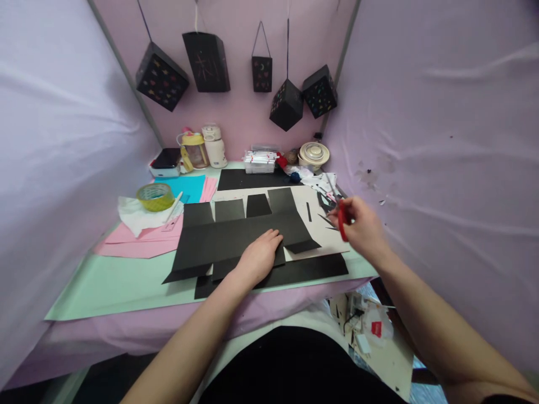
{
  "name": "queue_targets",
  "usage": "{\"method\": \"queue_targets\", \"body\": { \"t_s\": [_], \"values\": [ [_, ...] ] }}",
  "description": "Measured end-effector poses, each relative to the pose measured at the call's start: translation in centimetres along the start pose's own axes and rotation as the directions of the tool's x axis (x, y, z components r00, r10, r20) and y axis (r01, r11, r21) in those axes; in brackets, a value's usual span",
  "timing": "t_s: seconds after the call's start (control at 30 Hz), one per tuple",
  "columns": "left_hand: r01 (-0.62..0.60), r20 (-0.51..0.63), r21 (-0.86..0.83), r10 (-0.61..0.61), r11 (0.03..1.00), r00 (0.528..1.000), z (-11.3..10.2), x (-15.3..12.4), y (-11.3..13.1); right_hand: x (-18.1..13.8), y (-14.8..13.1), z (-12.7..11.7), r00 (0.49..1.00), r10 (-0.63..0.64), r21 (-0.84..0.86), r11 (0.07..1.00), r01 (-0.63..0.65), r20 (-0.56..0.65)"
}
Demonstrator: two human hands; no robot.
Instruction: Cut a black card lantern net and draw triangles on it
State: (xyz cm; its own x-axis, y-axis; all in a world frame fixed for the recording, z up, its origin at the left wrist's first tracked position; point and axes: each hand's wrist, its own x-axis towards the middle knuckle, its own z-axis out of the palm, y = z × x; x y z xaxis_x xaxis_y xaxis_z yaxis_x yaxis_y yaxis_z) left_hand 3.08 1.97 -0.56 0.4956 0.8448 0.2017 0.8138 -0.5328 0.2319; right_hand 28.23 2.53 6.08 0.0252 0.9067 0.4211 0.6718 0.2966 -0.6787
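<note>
A large sheet of black cardstock [210,240] with flaps cut along its far and near edges lies on the table. My left hand [260,252] rests flat on it, fingers stretched out. To the right, my right hand [364,227] is closed around red-handled scissors [343,221], their blades pointing away from me above the table. Thin black paper scraps [309,212] lie on the white board [326,241] beneath. Another black strip [311,272] sticks out under the near edge of the cut sheet.
Yellow tape [155,196], a white pen [173,206] and pink paper [138,242] lie at left. A box of markers [260,161], a bottle [214,147] and a lidded bowl [314,154] stand at the back. Black paper lanterns [162,77] hang above.
</note>
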Motion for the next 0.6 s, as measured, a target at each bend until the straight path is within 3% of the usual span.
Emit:
{"method": "queue_targets", "body": {
  "t_s": [0.1,0.17,0.23,0.33,0.5,0.6],
  "values": [
    [0.021,-0.125,-0.013,-0.023,1.0,0.992,-0.5,-0.1,-0.3,4.8,3.2,-0.8,0.985,0.024,-0.23,0.971,-0.063,-0.17],
    [0.035,-0.22,-0.008,-0.036,0.999,0.975,-1.3,-0.6,-0.5,7.4,5.4,-0.3,0.974,0.08,-0.369,0.916,-0.156,-0.211],
    [0.047,-0.282,-0.001,-0.045,0.999,0.958,-2.3,-1.5,-0.7,9.3,7.2,0.7,0.97,0.2,-0.51,0.825,-0.244,-0.14],
    [0.078,-0.284,0.005,-0.073,0.997,0.956,-3.5,-3.4,-1.0,10.7,8.5,2.8,0.941,0.336,-0.621,0.745,-0.242,0.037],
    [0.171,-0.249,-0.053,-0.179,0.984,0.952,-3.9,-6.8,-2.2,10.7,8.4,5.8,0.961,0.264,-0.625,0.765,-0.154,0.086],
    [0.277,-0.342,-0.137,-0.308,0.951,0.888,-5.1,-8.6,-4.5,10.2,7.9,6.5,0.984,0.168,-0.621,0.778,-0.093,0.063]
  ]
}}
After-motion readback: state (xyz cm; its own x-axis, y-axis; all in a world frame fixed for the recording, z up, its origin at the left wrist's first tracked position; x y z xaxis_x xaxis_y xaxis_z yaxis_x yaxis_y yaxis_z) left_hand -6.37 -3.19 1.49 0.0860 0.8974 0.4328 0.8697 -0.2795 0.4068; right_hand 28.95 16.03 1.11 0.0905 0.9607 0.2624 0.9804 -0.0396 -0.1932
